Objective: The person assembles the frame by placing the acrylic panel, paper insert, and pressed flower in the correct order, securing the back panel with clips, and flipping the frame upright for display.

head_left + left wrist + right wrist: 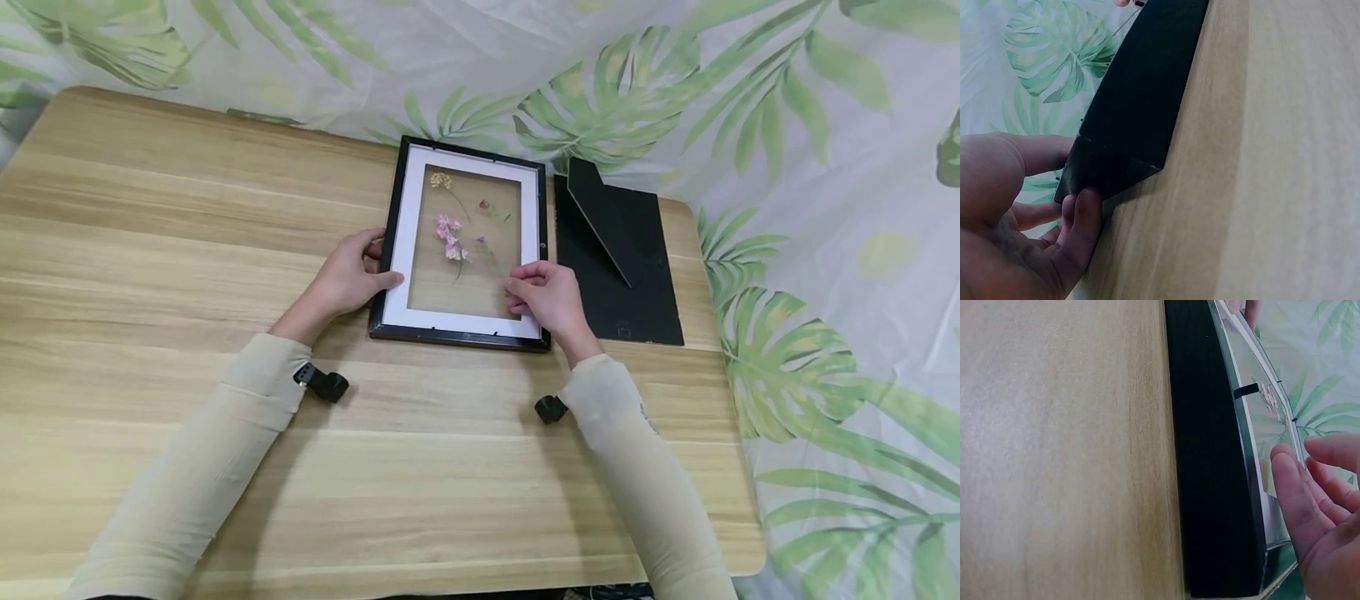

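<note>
A black picture frame (461,337) with a white mat (396,242) lies on the wooden table. Behind its clear pane show a pink flower sprig (448,237), a yellow blossom (441,180) and small red and purple flowers. My left hand (348,273) grips the frame's left side, thumb over the front edge, other fingers along the outer wall (1100,169). Over the pane's lower right corner is my right hand (551,302), fingers bent and fingertips close to the pane. In the right wrist view a gap shows between thumb (1291,481) and fingers, with nothing visible in it.
To the frame's right lies a black backing board (645,250) with its easel leg (596,208) folded out. Small dark tabs (1246,391) stick out along the frame's inner edge. A leaf-patterned cloth (825,250) hangs beyond the table (150,250).
</note>
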A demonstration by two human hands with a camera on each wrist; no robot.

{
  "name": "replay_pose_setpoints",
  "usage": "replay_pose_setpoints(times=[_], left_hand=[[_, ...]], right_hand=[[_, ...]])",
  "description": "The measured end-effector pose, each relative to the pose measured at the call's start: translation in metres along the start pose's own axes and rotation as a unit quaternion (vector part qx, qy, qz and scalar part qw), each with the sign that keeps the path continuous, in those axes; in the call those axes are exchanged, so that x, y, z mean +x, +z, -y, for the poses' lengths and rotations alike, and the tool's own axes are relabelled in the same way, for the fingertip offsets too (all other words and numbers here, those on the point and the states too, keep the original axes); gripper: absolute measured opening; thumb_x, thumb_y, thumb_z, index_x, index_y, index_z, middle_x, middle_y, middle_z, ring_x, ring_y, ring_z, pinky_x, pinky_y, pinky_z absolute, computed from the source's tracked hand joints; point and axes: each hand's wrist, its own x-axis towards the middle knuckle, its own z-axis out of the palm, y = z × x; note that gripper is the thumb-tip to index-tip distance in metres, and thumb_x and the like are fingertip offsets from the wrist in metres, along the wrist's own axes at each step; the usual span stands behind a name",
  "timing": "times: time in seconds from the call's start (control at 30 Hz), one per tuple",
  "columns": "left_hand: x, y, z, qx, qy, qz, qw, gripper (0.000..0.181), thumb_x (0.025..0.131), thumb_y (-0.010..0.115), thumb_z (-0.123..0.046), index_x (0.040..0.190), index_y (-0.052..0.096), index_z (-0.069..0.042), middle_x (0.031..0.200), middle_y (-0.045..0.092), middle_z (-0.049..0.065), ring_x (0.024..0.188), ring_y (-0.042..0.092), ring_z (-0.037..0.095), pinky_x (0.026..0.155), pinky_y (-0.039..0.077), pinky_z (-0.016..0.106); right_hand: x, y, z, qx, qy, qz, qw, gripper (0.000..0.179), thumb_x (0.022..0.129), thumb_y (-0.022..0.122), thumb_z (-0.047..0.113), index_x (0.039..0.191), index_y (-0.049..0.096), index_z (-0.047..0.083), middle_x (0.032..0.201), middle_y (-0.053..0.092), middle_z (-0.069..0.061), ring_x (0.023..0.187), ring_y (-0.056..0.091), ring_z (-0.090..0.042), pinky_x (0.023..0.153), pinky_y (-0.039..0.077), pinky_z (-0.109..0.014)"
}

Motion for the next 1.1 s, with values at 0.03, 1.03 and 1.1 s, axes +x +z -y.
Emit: replay_pose_setpoints(times=[0.03, 1.03, 1.1], left_hand=[[0.0, 0.0, 0.0, 0.001, 0.001, -0.001, 1.0, 0.08, 0.092, 0.072, -0.01, 0.157, 0.027, 0.0, 0.131, 0.049, 0.024, 0.107, 0.053, 0.034, 0.086, 0.05, 0.045], [-0.002, 0.003, -0.003, 0.011, 0.003, -0.001, 0.9999, 0.079, 0.092, 0.072, -0.009, 0.156, 0.028, 0.0, 0.128, 0.051, 0.024, 0.102, 0.054, 0.033, 0.085, 0.049, 0.045], [-0.003, 0.0, -0.003, 0.014, 0.001, -0.003, 0.9999, 0.079, 0.092, 0.072, -0.01, 0.156, 0.028, 0.0, 0.128, 0.051, 0.023, 0.101, 0.054, 0.033, 0.084, 0.049, 0.044]], right_hand=[[-0.001, -0.001, 0.0, -0.005, -0.002, 0.003, 1.0, 0.014, 0.093, 0.072, 0.006, 0.104, 0.07, -0.001, 0.093, 0.073, -0.018, 0.072, 0.071, -0.024, 0.066, 0.061, -0.033], [-0.033, -0.139, -0.053, 0.061, -0.016, -0.146, 0.9873, 0.022, 0.092, 0.074, 0.009, 0.107, 0.067, -0.005, 0.085, 0.073, -0.002, 0.071, 0.069, -0.015, 0.063, 0.059, -0.024], [-0.035, -0.156, -0.06, 0.071, 0.007, -0.166, 0.9836, 0.018, 0.092, 0.074, 0.009, 0.105, 0.068, -0.001, 0.085, 0.072, 0.0, 0.071, 0.069, -0.014, 0.062, 0.058, -0.023]])
